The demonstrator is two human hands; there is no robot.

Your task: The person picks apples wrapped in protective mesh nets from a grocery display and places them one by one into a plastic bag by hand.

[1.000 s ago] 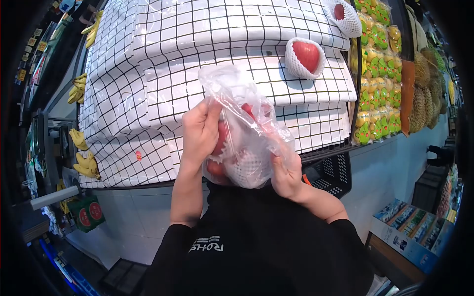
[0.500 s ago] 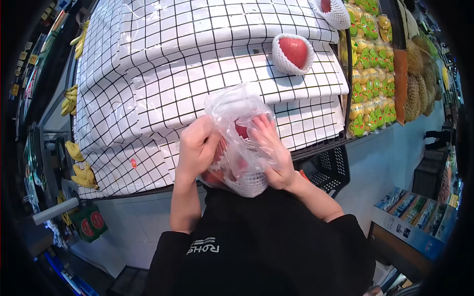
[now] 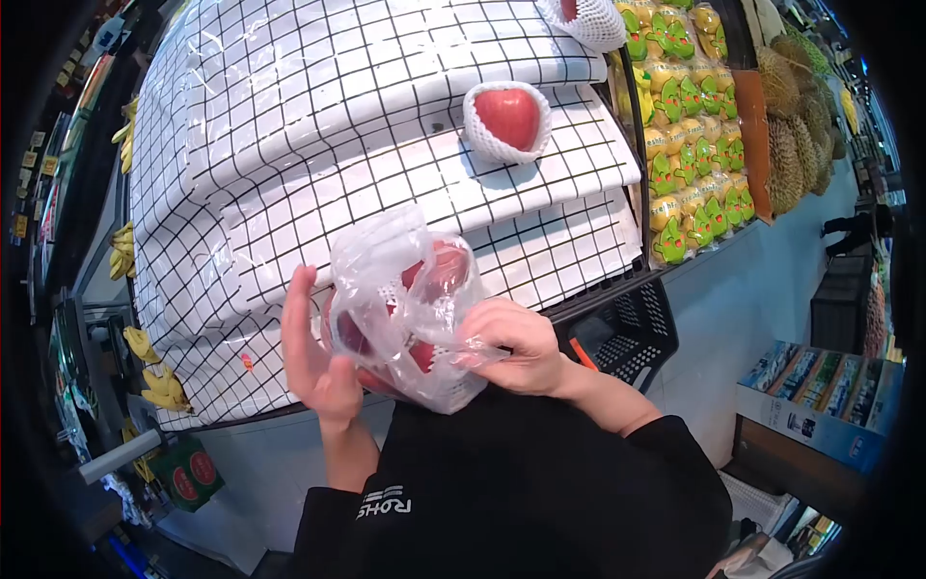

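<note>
A clear plastic bag (image 3: 449, 314) with several red apples (image 3: 439, 268) in it, some in white foam nets, is in front of my chest at the edge of the stand. My right hand (image 3: 521, 345) pinches the bag's gathered plastic on the right side. On the other side, my left hand (image 3: 318, 362) is open, fingers and thumb apart, beside the bag; whether it touches the plastic I cannot tell. Farther up the stand sits a single red apple (image 3: 508, 118) in a white foam net, with another netted apple (image 3: 590, 21) above it.
A stepped stand (image 3: 318, 145) has a white checked cover. Packs of yellow fruit (image 3: 690, 145) and durians (image 3: 796, 145) lie to the right, bananas (image 3: 164, 386) to the left. Below the stand's right edge is a black shopping basket (image 3: 627, 333); boxes (image 3: 810, 405) stand at lower right.
My left hand has let go of the bag and spread its fingers. My right hand has closed on the plastic. The bag has moved left in view as the camera shifted.
</note>
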